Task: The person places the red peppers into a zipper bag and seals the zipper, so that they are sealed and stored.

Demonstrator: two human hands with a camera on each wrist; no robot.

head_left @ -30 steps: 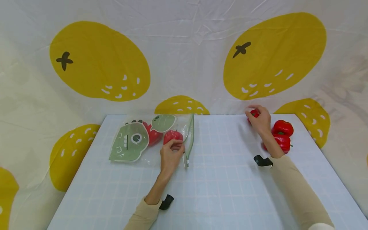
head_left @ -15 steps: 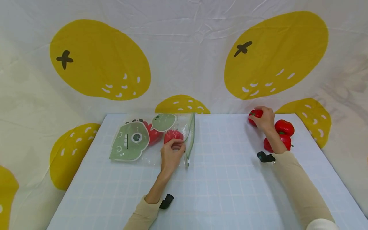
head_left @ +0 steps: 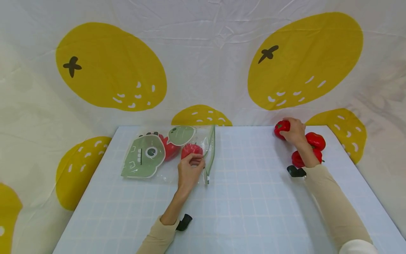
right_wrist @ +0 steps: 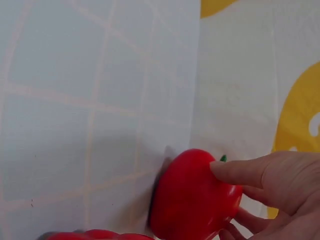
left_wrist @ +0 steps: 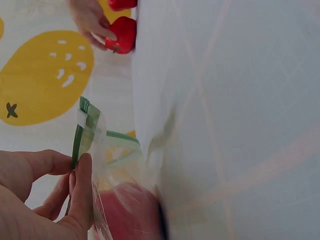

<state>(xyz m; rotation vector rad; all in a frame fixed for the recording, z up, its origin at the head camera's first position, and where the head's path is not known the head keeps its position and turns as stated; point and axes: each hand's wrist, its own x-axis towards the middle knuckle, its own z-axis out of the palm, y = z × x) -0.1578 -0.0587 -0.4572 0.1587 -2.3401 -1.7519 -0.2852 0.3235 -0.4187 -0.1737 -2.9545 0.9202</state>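
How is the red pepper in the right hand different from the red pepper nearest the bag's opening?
The pepper in the right hand is out in the open at the table's far right edge; the pepper in the bag lies inside clear plastic, far left. The right hand grips the first; the left hand pinches only the bag. Both are red.

Both hands' fingers (head_left: 194, 163) curled, pinching.

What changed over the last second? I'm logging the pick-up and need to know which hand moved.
The right hand shifted slightly toward the table's far right edge and closed round a red pepper. The left hand kept pinching the zip bag open; bag and other peppers stayed put.
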